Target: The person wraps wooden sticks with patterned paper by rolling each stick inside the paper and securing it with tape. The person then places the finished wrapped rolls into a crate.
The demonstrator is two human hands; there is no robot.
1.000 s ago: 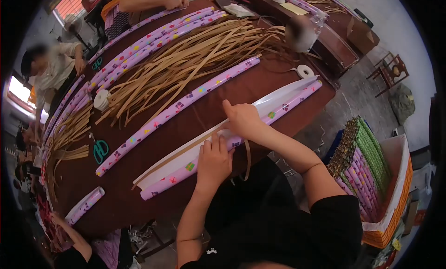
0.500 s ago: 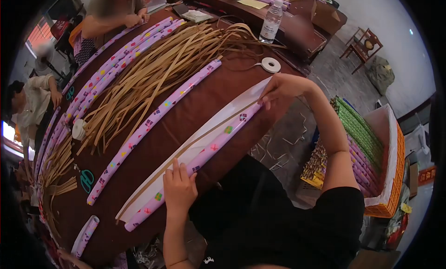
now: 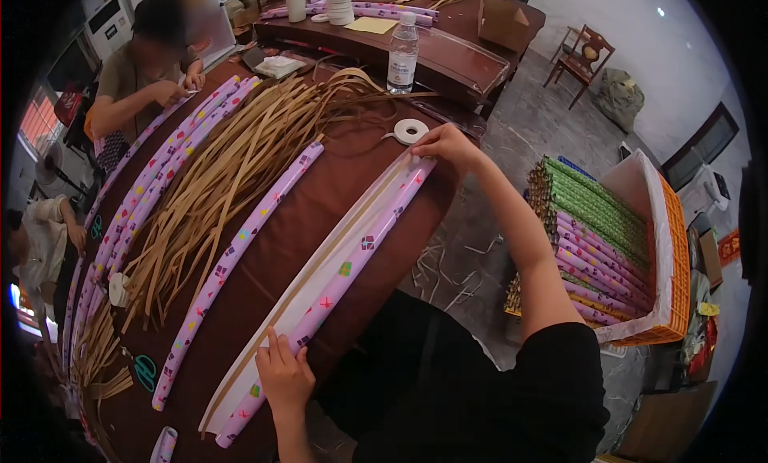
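Lying along the near edge of the brown worktop [image 3: 312,207], a partly unrolled purple sheet [image 3: 346,269] carries a tan strip [image 3: 320,260]; of the two hands, the left hand [image 3: 286,373] rests open over the sheet's lower part, while the right hand [image 3: 448,145] pinches the strip's far end. Just beyond the right hand sits a white tape roll [image 3: 411,131], with a water bottle [image 3: 402,61] behind it. Inward lie a second purple roll [image 3: 228,259], a strip heap [image 3: 208,175] and teal scissors [image 3: 145,372], and an orange crate [image 3: 676,271] stands past the worktop's right edge.
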